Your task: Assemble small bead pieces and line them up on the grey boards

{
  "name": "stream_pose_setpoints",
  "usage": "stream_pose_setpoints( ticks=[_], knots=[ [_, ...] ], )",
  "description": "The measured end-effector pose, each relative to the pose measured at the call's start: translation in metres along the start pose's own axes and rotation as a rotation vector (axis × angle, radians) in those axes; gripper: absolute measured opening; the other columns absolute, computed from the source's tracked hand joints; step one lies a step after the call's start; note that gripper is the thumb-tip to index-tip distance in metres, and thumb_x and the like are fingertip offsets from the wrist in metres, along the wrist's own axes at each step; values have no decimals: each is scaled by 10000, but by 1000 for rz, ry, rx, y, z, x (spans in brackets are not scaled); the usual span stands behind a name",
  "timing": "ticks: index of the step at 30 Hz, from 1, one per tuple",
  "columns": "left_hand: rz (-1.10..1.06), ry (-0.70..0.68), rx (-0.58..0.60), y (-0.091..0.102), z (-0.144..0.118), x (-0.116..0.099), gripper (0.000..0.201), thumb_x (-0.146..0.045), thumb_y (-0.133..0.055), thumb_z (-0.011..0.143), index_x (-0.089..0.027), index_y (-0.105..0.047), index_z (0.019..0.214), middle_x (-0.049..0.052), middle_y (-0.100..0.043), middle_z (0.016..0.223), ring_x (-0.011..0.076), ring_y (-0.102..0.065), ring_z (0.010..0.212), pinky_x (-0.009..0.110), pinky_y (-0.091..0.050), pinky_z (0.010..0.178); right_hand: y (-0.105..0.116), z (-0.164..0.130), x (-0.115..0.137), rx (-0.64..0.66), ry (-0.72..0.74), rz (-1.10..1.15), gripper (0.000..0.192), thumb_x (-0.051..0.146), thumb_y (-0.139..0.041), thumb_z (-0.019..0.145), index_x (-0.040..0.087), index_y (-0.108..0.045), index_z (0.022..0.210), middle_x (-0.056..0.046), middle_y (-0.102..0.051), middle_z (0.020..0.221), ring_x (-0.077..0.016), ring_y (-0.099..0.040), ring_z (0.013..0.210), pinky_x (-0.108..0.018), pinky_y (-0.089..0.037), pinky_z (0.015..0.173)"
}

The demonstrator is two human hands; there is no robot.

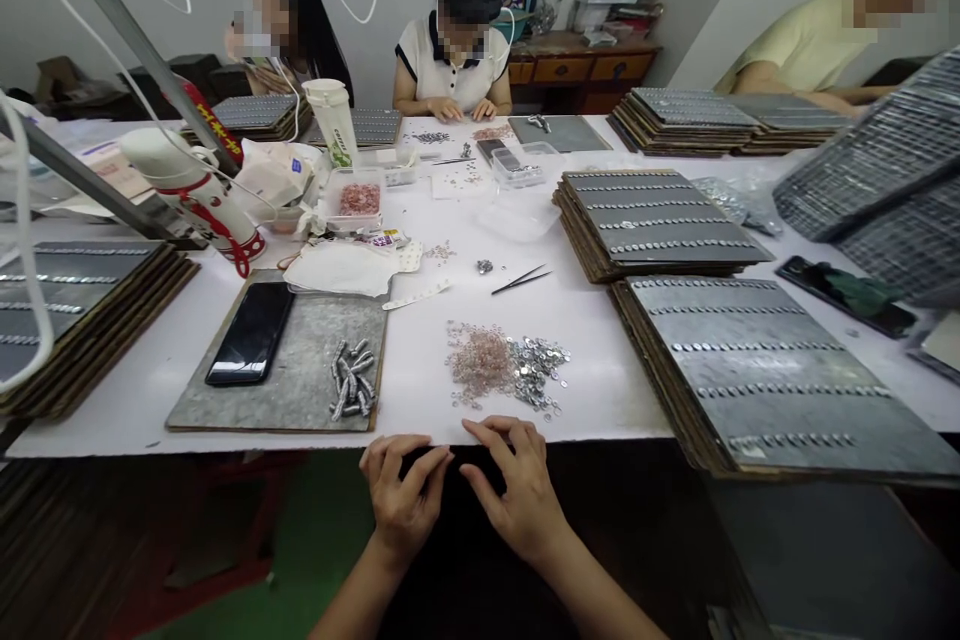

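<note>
Lying near the front edge of the bench (420,350), small pink rings (480,362) adjoin silver washers (536,372). At that edge, the right hand (519,485) is released, slightly spread; the left hand (403,490) curls, and whether it grips anything cannot be told. Behind the washers lie tweezers (521,281); leftward, a phone (251,335) and metal cylinders (352,380) occupy a board (311,330).

Small coppery rings (480,363) are heaped near the front edge of the white tabletop (600,360). Against their right side, shiny silvery discs (538,370) are spread in a loose pile.
</note>
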State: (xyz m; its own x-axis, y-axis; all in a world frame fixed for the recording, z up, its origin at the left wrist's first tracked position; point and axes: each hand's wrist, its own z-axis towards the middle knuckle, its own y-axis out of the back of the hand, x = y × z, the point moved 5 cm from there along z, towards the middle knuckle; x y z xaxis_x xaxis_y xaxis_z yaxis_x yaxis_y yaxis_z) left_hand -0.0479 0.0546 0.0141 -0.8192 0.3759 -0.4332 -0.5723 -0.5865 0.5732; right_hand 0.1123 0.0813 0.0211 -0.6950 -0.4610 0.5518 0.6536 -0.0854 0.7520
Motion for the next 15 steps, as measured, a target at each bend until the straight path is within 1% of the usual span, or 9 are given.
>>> stream_pose_setpoints(
  ticks=[3,5,7,9,11,13,15],
  knots=[
    [-107,67,43,4,1,-11,134,-150,-703,799,-263,-710,870,22,-661,819,200,-585,797,367,-408,792,6,-3,3,-9,65,90,351,344,-543,908,268,-559,1250,-69,-588,1055,-211,-533,955,-367,-454,832],
    [-247,156,127,2,1,-17,100,-151,-668,823,-245,-690,850,9,-649,770,183,-585,753,338,-418,746,9,-6,5,-11,125,132,339,348,-549,911,277,-569,1241,-59,-599,1026,-200,-531,941,-356,-452,836],
    [-415,300,239,-3,-1,-20,80,-172,-624,857,-220,-661,805,1,-628,730,167,-581,711,306,-432,697,10,-9,4,-11,167,143,309,340,-568,906,292,-596,1210,-46,-613,995,-192,-529,930,-346,-450,835],
    [-560,454,341,-9,-4,-21,125,-214,-593,882,-201,-635,766,3,-611,719,158,-577,691,279,-443,662,11,-13,2,-27,171,138,242,309,-589,898,302,-638,1134,-36,-625,956,-185,-530,912,-339,-448,823],
    [-655,568,415,-14,-8,-22,167,-255,-582,892,-189,-628,746,7,-595,712,154,-569,680,264,-444,645,14,-16,-2,-61,150,131,154,261,-606,886,298,-673,1020,-27,-630,910,-176,-531,882,-332,-446,800],
    [-695,627,463,-18,-10,-23,193,-286,-584,891,-180,-634,737,8,-583,704,150,-558,672,256,-435,640,17,-18,-5,-88,130,126,95,227,-613,875,283,-679,915,-22,-627,882,-170,-529,859,-329,-441,781],
    [-702,657,495,-20,-11,-25,212,-301,-583,889,-176,-634,726,6,-574,696,145,-544,665,251,-421,639,20,-19,-8,-100,123,135,83,209,-601,875,260,-665,863,-26,-619,887,-169,-524,858,-329,-435,775]
  ],
)
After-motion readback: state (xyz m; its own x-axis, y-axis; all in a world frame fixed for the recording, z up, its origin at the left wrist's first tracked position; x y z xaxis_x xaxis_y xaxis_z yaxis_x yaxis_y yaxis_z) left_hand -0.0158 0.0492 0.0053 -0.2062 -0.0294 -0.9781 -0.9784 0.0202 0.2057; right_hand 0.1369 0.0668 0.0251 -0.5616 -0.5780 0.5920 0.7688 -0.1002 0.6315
